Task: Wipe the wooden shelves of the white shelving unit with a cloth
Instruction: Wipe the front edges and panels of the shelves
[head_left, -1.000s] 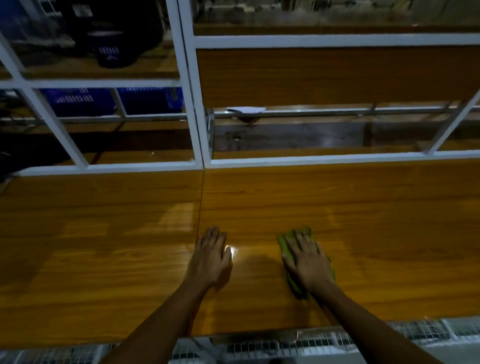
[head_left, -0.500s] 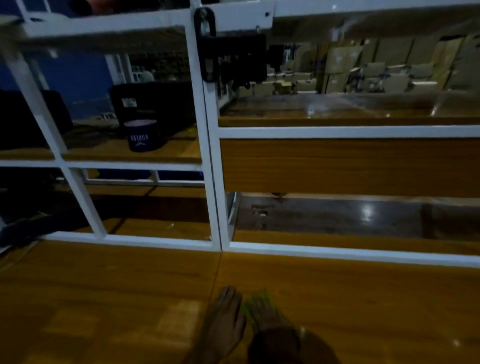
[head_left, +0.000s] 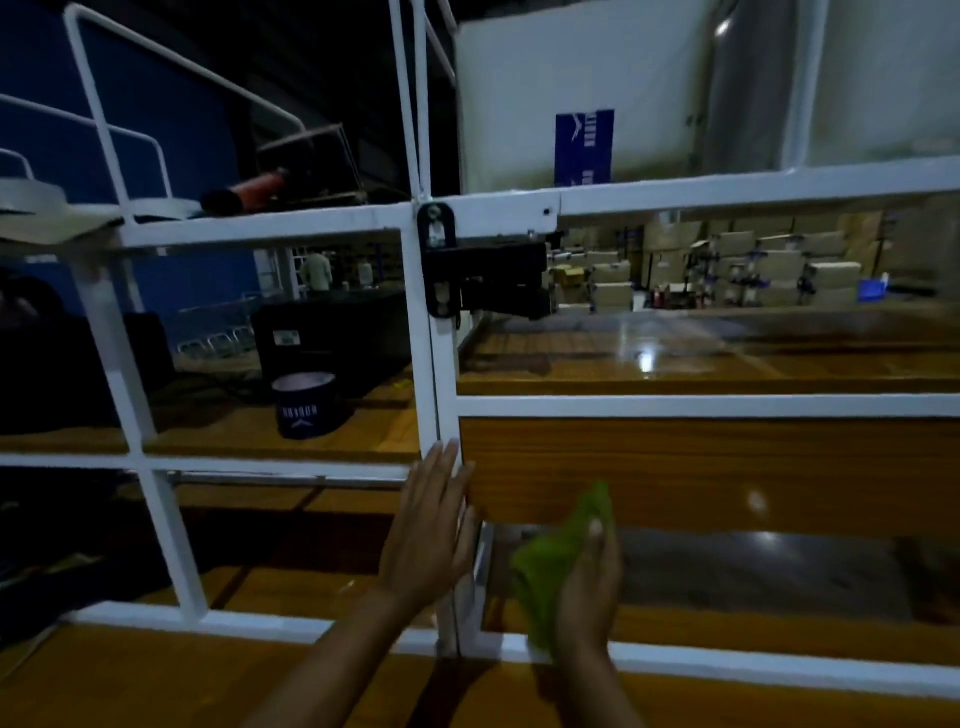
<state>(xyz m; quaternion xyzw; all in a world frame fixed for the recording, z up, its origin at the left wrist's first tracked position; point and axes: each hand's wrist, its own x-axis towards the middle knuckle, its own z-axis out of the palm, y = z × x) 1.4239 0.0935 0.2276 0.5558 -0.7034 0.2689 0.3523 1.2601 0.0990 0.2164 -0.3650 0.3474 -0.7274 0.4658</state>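
— Up close, what is seen at the white shelving unit (head_left: 441, 364)?

— A green cloth (head_left: 558, 561) is gripped in the right hand (head_left: 589, 587), fingers (head_left: 597, 530) closed around it, and is held up in front of the wooden panel (head_left: 727, 473) just right of the central white post. The left hand (head_left: 431, 535) is raised beside it, fingers (head_left: 441, 478) released and spread flat, their tips at the post; contact cannot be told.

— And the shelves?

— A wooden shelf (head_left: 156, 680) is seen below both forearms, another (head_left: 727, 364) above the panel, lit by a glare spot. A dark tub (head_left: 306, 405) is set on the left shelf, and a black bracket (head_left: 483, 280) is fixed at the post's upper joint. Stacked cartons (head_left: 779, 265) are visible far behind.
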